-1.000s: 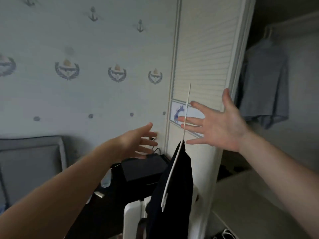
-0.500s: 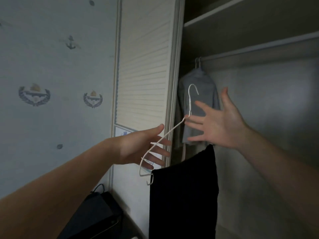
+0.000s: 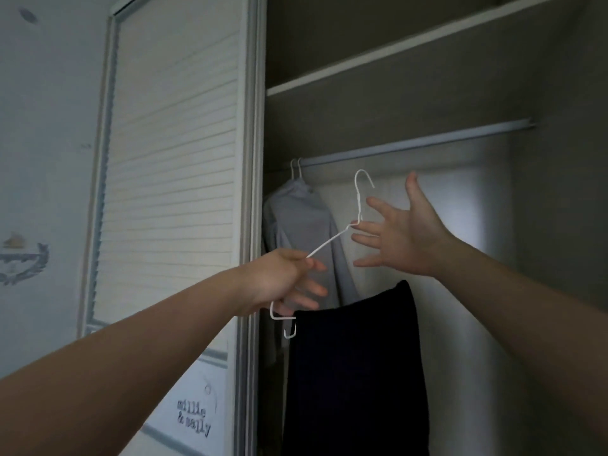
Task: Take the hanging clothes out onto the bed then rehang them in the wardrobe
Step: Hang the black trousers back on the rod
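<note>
Dark garment draped over white wire hanger, held up inside the open wardrobe; hook below the rail, not yet on it.
Left hand grip: pinching the hanger's sloping arm.
Right hand grip: spread, fingertips by the neck; contact unclear.
Progress: rehanging under way. Grey shirt already hangs at far left.
Room: rail bare to the right; door frame close on the left.

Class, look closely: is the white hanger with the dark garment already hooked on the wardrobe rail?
No: the hanger, gripped by the left hand, has its hook in open air below the rail.
</note>
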